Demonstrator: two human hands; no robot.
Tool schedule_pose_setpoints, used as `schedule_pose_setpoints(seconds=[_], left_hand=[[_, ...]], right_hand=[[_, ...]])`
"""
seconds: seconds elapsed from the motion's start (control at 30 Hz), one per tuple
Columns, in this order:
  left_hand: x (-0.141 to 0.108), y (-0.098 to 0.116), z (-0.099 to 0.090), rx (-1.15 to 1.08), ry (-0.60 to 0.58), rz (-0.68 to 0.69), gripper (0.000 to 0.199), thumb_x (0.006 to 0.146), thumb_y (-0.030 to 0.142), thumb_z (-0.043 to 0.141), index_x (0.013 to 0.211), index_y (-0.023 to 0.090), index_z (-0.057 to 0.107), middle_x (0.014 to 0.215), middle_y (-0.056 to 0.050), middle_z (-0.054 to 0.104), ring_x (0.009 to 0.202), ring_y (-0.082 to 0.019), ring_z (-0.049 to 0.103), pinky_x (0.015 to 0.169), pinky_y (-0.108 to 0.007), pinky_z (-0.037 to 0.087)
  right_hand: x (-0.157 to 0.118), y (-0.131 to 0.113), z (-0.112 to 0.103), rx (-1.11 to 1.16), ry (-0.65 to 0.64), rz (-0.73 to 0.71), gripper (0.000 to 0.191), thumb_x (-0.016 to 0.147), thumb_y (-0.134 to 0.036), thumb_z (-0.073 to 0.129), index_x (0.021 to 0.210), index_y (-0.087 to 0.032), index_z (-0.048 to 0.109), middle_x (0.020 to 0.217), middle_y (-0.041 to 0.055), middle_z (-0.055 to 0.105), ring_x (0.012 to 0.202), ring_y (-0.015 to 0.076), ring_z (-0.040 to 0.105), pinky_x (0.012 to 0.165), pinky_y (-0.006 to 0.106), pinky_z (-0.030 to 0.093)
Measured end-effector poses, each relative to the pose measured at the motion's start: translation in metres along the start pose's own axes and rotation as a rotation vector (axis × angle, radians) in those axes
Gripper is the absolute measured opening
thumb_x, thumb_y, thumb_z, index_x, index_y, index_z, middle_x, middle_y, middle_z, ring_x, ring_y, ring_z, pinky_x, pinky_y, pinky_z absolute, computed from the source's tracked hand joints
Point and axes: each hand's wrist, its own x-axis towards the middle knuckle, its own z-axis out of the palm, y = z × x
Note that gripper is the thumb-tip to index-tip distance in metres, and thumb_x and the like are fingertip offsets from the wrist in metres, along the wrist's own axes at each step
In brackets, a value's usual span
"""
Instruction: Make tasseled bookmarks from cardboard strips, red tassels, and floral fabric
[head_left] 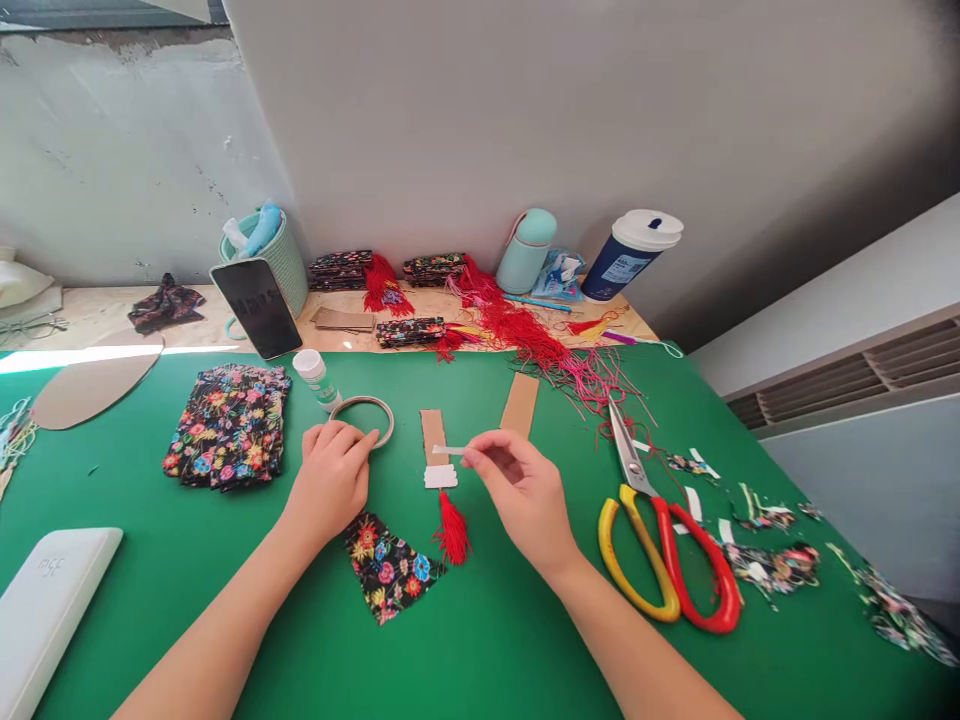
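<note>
My right hand (521,485) pinches a short whitish strip of tape (450,451) over a small brown cardboard strip (433,432). White tape (440,476) covers the lower end of that cardboard, and a red tassel (453,528) hangs below it. My left hand (330,475) has its fingers closed on the near edge of a tape roll (384,420) lying on the green mat. Just below the left hand lies a black floral cloth piece (394,570). A second cardboard strip (520,402) lies beyond my right hand.
Large scissors (637,480) with yellow and red handles lie at right, near cloth scraps (772,570). Floral cloths (229,425), a glue stick (315,378) and a leaning phone (259,310) are at left. Red tassels (525,335), a bottle (526,255) and a cup (630,258) stand or lie behind.
</note>
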Motion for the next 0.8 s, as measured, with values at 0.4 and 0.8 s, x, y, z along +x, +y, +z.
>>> schedule_pose_setpoints(seconds=[0.4,0.8], left_hand=[[-0.007,0.047,-0.006,-0.679,0.054,-0.337,0.010,0.084,0.028,0.059,0.089,0.023,0.065,0.083,0.000,0.069,0.081,-0.018,0.061,0.079,-0.035,0.041],[-0.006,0.047,-0.005,-0.460,0.019,-0.235,0.014,0.087,0.018,0.049,0.074,0.020,0.054,0.073,0.002,0.061,0.079,-0.017,0.054,0.080,-0.037,0.029]], right_hand=[[0.000,0.000,0.007,0.213,-0.174,0.234,0.018,0.073,-0.035,0.070,0.074,-0.020,0.062,0.068,0.0005,0.066,0.065,0.0158,0.064,0.064,0.028,0.055],[-0.001,-0.001,0.006,-0.064,-0.301,0.111,0.007,0.082,-0.026,0.060,0.077,-0.021,0.060,0.077,0.0018,0.066,0.073,0.0168,0.063,0.072,0.030,0.051]])
